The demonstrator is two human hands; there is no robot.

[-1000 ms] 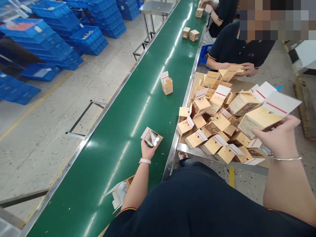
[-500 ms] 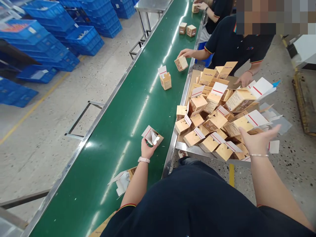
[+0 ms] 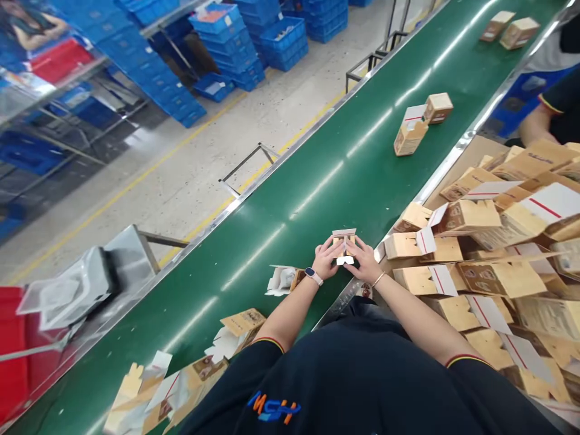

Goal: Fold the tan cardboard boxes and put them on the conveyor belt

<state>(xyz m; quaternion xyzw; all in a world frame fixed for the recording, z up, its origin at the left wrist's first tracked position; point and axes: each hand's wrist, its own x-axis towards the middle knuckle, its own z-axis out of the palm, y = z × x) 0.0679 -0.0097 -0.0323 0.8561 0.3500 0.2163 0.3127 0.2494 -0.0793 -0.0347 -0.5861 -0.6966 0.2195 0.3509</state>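
A small brown cardboard box (image 3: 344,233) with its top flaps up stands over the green conveyor belt (image 3: 290,241), close to the near rail. My left hand (image 3: 324,260), with a watch on the wrist, grips its left side. On the opposite side my right hand (image 3: 363,261) holds it too, fingers bent in over the top. The fingers partly cover the box's opening. Just left of my left wrist lies another open box (image 3: 284,280), white stuff showing inside.
Open boxes (image 3: 480,278) with red-striped flaps crowd the side table at right. More open boxes (image 3: 145,393) lie on the belt at lower left. Farther up the belt are an open box (image 3: 410,136) and several closed ones. A co-worker's arm (image 3: 537,124) shows at right.
The view has swung left. My right hand has moved from above the box pile to the box on the belt, joining my left hand. The co-worker's hand has left the belt.
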